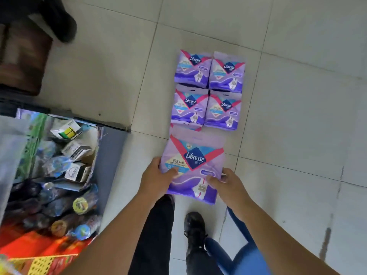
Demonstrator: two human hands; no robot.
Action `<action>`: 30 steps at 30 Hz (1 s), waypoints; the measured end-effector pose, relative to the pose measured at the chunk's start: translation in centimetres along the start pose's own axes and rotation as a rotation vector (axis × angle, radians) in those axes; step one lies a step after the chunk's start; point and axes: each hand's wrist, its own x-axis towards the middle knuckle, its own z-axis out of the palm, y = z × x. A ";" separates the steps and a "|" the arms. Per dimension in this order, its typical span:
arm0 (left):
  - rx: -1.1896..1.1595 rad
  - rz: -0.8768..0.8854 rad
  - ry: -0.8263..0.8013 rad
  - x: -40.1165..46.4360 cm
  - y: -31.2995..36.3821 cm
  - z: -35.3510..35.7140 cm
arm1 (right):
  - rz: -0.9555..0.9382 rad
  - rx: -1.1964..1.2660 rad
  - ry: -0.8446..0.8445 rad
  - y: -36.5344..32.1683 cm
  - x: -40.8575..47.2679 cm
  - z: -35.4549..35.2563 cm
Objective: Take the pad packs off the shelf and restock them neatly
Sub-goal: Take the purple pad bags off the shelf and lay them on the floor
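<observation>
While four packs (207,89) lie on floor (297,116) — left hand (156,176), right hand (224,184) grip fifth pack (193,167).

Soft, even daylight is falling on the pale floor tiles (297,116) with only faint shadows and no harsh glare, while the wide lens is bending the tile lines outward and the shelf goods (59,175) at left are smearing into blur.

Looks like a small shop: pale tiled floor (288,116), a low shelf (111,155) crammed with boxed goods and bottles, plus identical purple branded pad packs (207,90) laid out in rows.
</observation>
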 end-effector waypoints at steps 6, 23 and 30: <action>0.118 -0.018 -0.023 12.2 0.1 1.2 | 0.020 -0.062 0.117 -0.6 11.4 3.2; 0.286 -0.078 -0.093 27.3 -6.5 6.9 | -0.025 -0.386 0.071 3.1 29.3 5.6; 0.047 -0.023 0.199 15.7 2.7 1.7 | -0.228 -0.560 -0.013 -5.1 15.7 1.9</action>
